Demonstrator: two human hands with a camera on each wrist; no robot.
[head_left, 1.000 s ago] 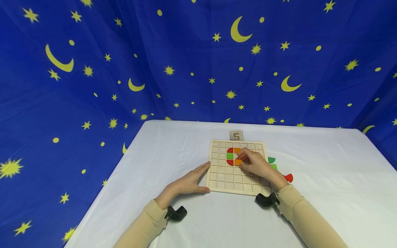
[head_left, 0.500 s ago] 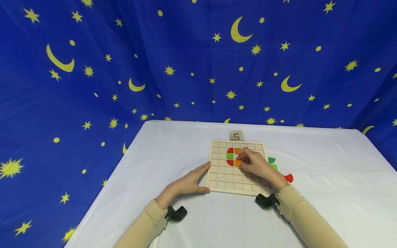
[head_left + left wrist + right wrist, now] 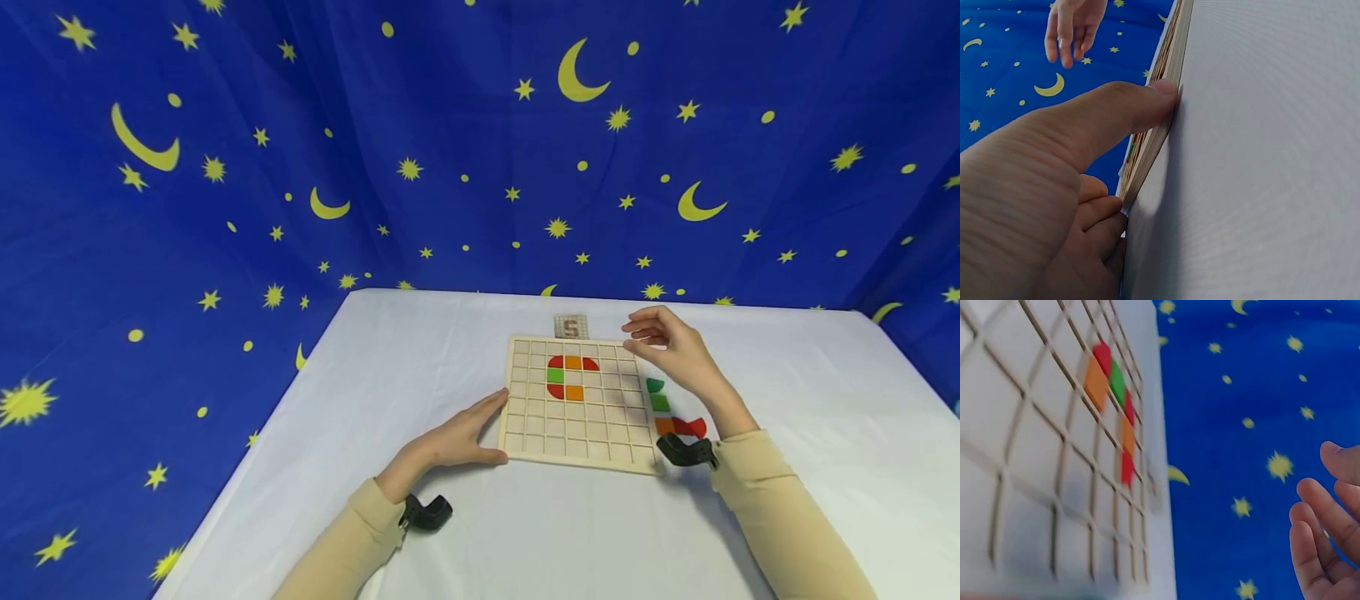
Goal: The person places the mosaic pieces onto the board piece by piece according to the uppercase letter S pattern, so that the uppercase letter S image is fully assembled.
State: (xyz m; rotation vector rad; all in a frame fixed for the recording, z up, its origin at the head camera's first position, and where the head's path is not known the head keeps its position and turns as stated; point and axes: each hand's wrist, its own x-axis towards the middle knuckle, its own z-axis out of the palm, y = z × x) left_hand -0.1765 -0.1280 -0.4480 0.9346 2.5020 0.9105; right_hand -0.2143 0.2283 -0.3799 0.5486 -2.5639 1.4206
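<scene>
A wooden grid board (image 3: 577, 430) lies on the table. Six-odd pieces aside, its squares are bare: flat coloured pieces form a bracket shape, with rounded red corners (image 3: 556, 362), orange squares (image 3: 573, 392) and a green square (image 3: 555, 376). My left hand (image 3: 453, 440) rests against the board's left edge, thumb and fingers spread along it; the left wrist view shows the thumb (image 3: 1141, 109) on the rim. Raised above the board's far right corner, my right hand (image 3: 678, 354) has loosely bent fingers and holds nothing; the right wrist view shows its fingers (image 3: 1313, 544) apart.
Loose pieces lie along the board's right side: a dark green rounded one (image 3: 656, 385), a green square (image 3: 659, 403), an orange one (image 3: 666, 427) and red ones (image 3: 696, 427). Behind the board lies a small card (image 3: 572, 327) with an S-like pattern. A starry blue cloth (image 3: 450, 208) hangs beyond.
My right hand has let go of the lower orange square, now lying in the grid, and has lifted away to the far right. The left hand stays at the board's edge.
</scene>
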